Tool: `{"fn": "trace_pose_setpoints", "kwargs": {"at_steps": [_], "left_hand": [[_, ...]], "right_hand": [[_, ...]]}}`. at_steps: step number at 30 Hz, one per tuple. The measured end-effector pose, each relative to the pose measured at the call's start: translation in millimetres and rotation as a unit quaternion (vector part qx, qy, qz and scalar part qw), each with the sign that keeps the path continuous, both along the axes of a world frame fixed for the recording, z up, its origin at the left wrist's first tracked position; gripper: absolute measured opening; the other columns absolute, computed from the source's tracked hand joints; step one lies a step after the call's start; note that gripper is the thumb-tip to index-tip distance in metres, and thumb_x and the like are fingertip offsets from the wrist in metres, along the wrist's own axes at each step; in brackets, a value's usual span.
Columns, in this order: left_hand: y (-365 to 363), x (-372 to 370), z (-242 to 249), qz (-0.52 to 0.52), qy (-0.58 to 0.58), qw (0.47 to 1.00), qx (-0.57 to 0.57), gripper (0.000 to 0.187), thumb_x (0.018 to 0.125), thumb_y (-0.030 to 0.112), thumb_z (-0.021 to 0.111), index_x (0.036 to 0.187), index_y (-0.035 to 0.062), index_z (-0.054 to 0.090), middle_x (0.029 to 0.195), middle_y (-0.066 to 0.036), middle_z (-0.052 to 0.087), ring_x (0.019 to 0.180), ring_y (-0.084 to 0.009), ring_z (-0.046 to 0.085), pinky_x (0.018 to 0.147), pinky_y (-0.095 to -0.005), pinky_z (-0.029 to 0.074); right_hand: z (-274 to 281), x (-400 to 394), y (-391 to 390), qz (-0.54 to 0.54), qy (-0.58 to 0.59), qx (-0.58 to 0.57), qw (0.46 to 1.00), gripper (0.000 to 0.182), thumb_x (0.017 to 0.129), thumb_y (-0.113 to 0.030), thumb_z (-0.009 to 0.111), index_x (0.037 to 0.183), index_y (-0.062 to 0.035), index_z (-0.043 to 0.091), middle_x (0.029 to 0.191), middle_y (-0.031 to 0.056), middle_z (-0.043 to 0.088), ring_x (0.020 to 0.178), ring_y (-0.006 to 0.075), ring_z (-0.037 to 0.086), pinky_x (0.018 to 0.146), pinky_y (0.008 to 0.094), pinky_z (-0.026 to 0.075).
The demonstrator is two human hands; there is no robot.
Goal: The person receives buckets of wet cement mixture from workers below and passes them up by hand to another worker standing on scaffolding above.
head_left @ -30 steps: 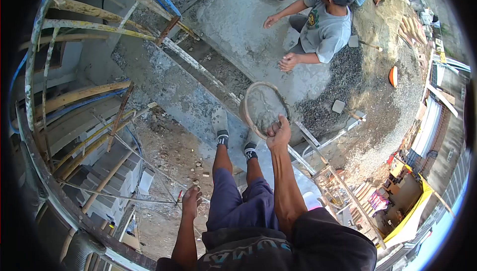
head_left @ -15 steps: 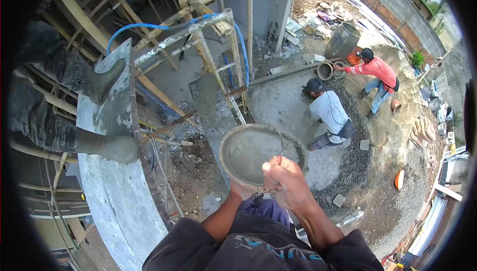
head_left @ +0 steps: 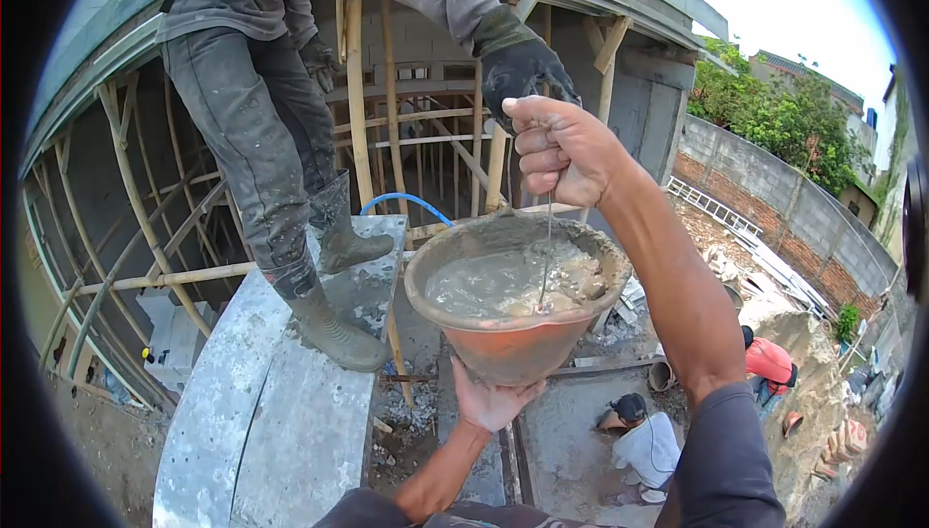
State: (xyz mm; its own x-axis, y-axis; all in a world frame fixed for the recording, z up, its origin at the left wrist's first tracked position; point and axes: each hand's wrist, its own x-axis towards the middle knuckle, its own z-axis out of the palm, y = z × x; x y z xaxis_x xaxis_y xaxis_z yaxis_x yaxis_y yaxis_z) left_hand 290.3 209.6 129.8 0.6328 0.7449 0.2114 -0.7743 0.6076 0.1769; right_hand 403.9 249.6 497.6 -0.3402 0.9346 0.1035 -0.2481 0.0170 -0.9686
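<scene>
An orange bucket (head_left: 508,346), coated in grey, is raised in front of me, holding wet grey mortar (head_left: 484,281). My right hand (head_left: 566,152) is closed in a fist on its thin wire handle (head_left: 550,247), above the rim. From below, my left hand (head_left: 492,400) bears the bucket's base on its palm. Right beside my right fist is a co-worker's black-gloved hand (head_left: 523,75), at the top of the handle; its grip is partly hidden.
The co-worker stands in muddy rubber boots (head_left: 339,320) on a grey scaffold platform (head_left: 271,422) at left. Bamboo poles (head_left: 358,92) rise behind. Below right, one person in a white shirt (head_left: 646,451) crouches and another wears red (head_left: 771,363). A ladder (head_left: 716,209) lies by the far wall.
Both my hands have lifted the bucket from low by my body up toward the platform. My view has tilted up, and the co-worker's gloved hand now meets the handle.
</scene>
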Motion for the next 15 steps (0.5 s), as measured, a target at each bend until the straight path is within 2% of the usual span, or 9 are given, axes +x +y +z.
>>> {"fn": "trace_pose_setpoints", "kwargs": {"at_steps": [3, 5, 6, 7, 8, 10, 12, 13, 15], "left_hand": [[58.6, -4.2, 77.2, 0.054, -0.063, 0.996, 0.033, 0.103, 0.073, 0.088, 0.037, 0.146, 0.0161, 0.032, 0.148, -0.009, 0.038, 0.138, -0.0330, 0.031, 0.105, -0.0659, 0.027], [109.0, -10.0, 137.8, 0.084, -0.102, 0.985, 0.113, 0.102, 0.072, 0.088, 0.039, 0.142, 0.0137, 0.037, 0.149, -0.009, 0.036, 0.139, -0.0336, 0.028, 0.104, -0.0673, 0.026], [132.0, -12.6, 170.0, 0.109, -0.112, 0.975, 0.159, 0.102, 0.071, 0.089, 0.040, 0.139, 0.0125, 0.039, 0.149, -0.010, 0.035, 0.140, -0.0338, 0.026, 0.104, -0.0672, 0.026], [139.6, -16.8, 202.5, 0.144, -0.079, 0.975, 0.147, 0.094, 0.074, 0.086, 0.042, 0.133, 0.0120, 0.043, 0.146, -0.009, 0.036, 0.138, -0.0352, 0.029, 0.103, -0.0673, 0.028], [153.1, -16.1, 221.5, 0.149, -0.043, 0.977, 0.143, 0.091, 0.077, 0.083, 0.044, 0.134, 0.0120, 0.043, 0.144, -0.010, 0.038, 0.135, -0.0351, 0.032, 0.102, -0.0658, 0.030], [166.1, -13.3, 228.3, 0.144, 0.016, 0.976, 0.164, 0.086, 0.080, 0.077, 0.047, 0.136, 0.0120, 0.042, 0.141, -0.010, 0.041, 0.131, -0.0345, 0.037, 0.101, -0.0626, 0.035], [173.6, -1.0, 210.5, 0.120, 0.061, 0.968, 0.212, 0.083, 0.083, 0.073, 0.050, 0.139, 0.0118, 0.040, 0.140, -0.010, 0.042, 0.127, -0.0335, 0.042, 0.099, -0.0594, 0.039], [175.5, 4.4, 192.2, 0.058, 0.062, 0.969, 0.232, 0.074, 0.089, 0.066, 0.048, 0.141, 0.0141, 0.041, 0.138, -0.008, 0.045, 0.128, -0.0293, 0.044, 0.097, -0.0483, 0.044], [184.4, 23.9, 132.0, -0.001, 0.150, 0.957, 0.246, 0.071, 0.090, 0.062, 0.052, 0.141, 0.0144, 0.042, 0.139, -0.006, 0.045, 0.123, -0.0283, 0.049, 0.091, -0.0439, 0.049]], "right_hand": [[77.1, -4.5, 48.0, -0.129, -0.090, 0.184, 0.970, 0.028, 0.087, -0.036, 0.067, 0.085, -0.0114, 0.055, 0.066, -0.0052, 0.052, 0.057, 0.0074, 0.053, 0.056, 0.0238, 0.044], [125.5, 8.1, 49.7, -0.311, -0.336, 0.303, 0.836, 0.068, 0.083, -0.055, 0.065, 0.113, 0.0058, 0.058, 0.097, 0.0142, 0.059, 0.096, 0.0199, 0.057, 0.078, 0.0354, 0.047], [135.1, 11.4, 32.4, -0.375, -0.398, 0.394, 0.739, 0.076, 0.084, -0.059, 0.061, 0.121, 0.0071, 0.056, 0.102, 0.0162, 0.059, 0.099, 0.0232, 0.055, 0.078, 0.0349, 0.045], [141.2, 13.5, 25.6, -0.420, -0.355, 0.511, 0.661, 0.066, 0.081, -0.052, 0.064, 0.099, 0.0105, 0.066, 0.078, 0.0137, 0.063, 0.074, 0.0214, 0.059, 0.071, 0.0367, 0.048], [142.8, 17.6, 0.5, -0.403, -0.379, 0.517, 0.653, 0.070, 0.086, -0.056, 0.059, 0.126, 0.0010, 0.055, 0.108, 0.0167, 0.061, 0.105, 0.0231, 0.057, 0.081, 0.0345, 0.046], [136.2, 41.0, -17.4, -0.440, -0.390, 0.558, 0.586, 0.066, 0.087, -0.052, 0.059, 0.128, -0.0002, 0.055, 0.110, 0.0189, 0.062, 0.107, 0.0237, 0.058, 0.084, 0.0352, 0.047], [104.3, 46.1, -57.2, -0.450, -0.400, 0.534, 0.593, 0.060, 0.087, -0.045, 0.059, 0.123, 0.0029, 0.058, 0.107, 0.0241, 0.066, 0.099, 0.0290, 0.064, 0.091, 0.0363, 0.048], [84.8, 49.7, -75.4, -0.444, -0.423, 0.498, 0.613, 0.057, 0.087, -0.042, 0.060, 0.123, 0.0028, 0.058, 0.107, 0.0231, 0.066, 0.098, 0.0278, 0.064, 0.090, 0.0365, 0.048], [36.8, 58.6, -104.3, -0.426, -0.426, 0.414, 0.682, 0.048, 0.087, -0.030, 0.061, 0.122, 0.0028, 0.057, 0.102, 0.0189, 0.067, 0.093, 0.0221, 0.064, 0.084, 0.0350, 0.049]]}}
